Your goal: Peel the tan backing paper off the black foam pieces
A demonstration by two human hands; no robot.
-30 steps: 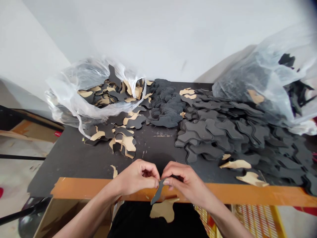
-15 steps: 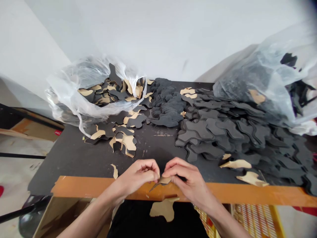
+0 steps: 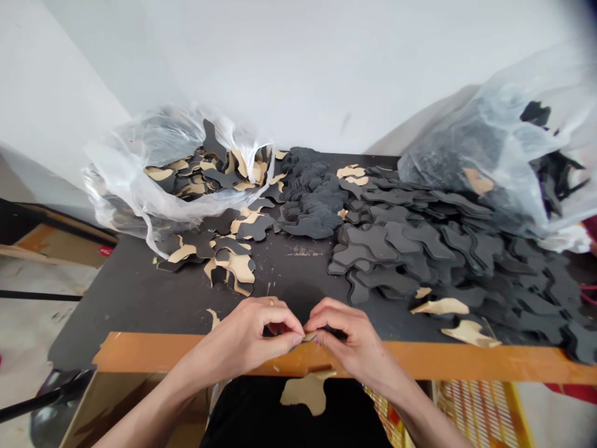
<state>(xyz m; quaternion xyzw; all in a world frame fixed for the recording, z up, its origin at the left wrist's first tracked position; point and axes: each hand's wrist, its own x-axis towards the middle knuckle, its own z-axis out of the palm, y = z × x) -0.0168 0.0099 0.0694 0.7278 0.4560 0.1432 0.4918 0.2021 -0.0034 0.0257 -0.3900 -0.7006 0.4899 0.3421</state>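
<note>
Both my hands meet over the orange front edge [image 3: 466, 362] of the black table. My left hand [image 3: 252, 339] and my right hand [image 3: 347, 339] pinch one small flat cutout piece [image 3: 310, 336] between their fingertips; only a tan sliver of it shows. A tan backing sheet [image 3: 305, 392] lies below the hands on my dark lap. Just beyond the hands a wide pile of black foam cutouts [image 3: 420, 249] covers the table's right half.
An open clear plastic bag [image 3: 153, 174] of black and tan cutouts sits at the back left, with loose pieces [image 3: 228, 258] spilled in front. A second full plastic bag [image 3: 504, 143] stands at the back right. Tan scraps [image 3: 443, 306] lie near the front edge. A yellow crate [image 3: 471, 410] is below right.
The dark piece that hung down between my fingers a second ago has been drawn up and turned; now only a small tan edge shows in the pinch. My hands moved slightly forward.
</note>
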